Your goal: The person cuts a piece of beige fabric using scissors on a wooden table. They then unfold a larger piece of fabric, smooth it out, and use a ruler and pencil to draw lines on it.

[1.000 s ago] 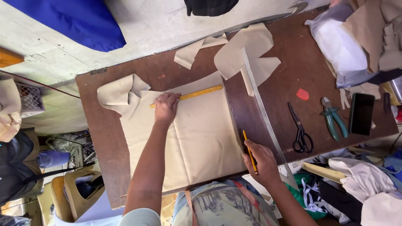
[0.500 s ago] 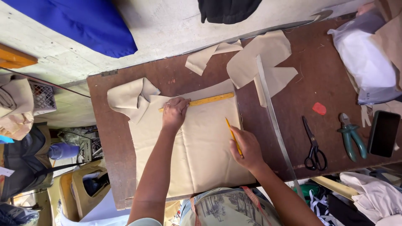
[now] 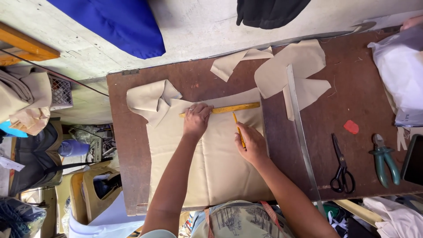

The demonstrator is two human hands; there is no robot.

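A beige piece of cloth (image 3: pixel 211 167) lies flat on the brown table (image 3: pixel 132 145). My left hand (image 3: pixel 197 120) presses a yellow wooden ruler (image 3: pixel 238 107) down across the cloth's far edge. My right hand (image 3: pixel 251 143) holds a yellow pencil (image 3: pixel 238 128), its tip pointing at the ruler's near edge. A folded end of the cloth (image 3: pixel 152 99) bunches up at the far left.
Loose beige cloth cuttings (image 3: pixel 291 70) and a long metal straightedge (image 3: pixel 300 132) lie to the right. Black scissors (image 3: pixel 341 165), green-handled pliers (image 3: pixel 384 158), a red chalk piece (image 3: pixel 351 127) and a dark phone (image 3: pixel 414 161) sit further right. White bags (image 3: pixel 396 75) occupy the far right corner.
My right hand has moved with the pencil from the cloth's right edge up to the ruler. My left hand has stayed on the ruler.
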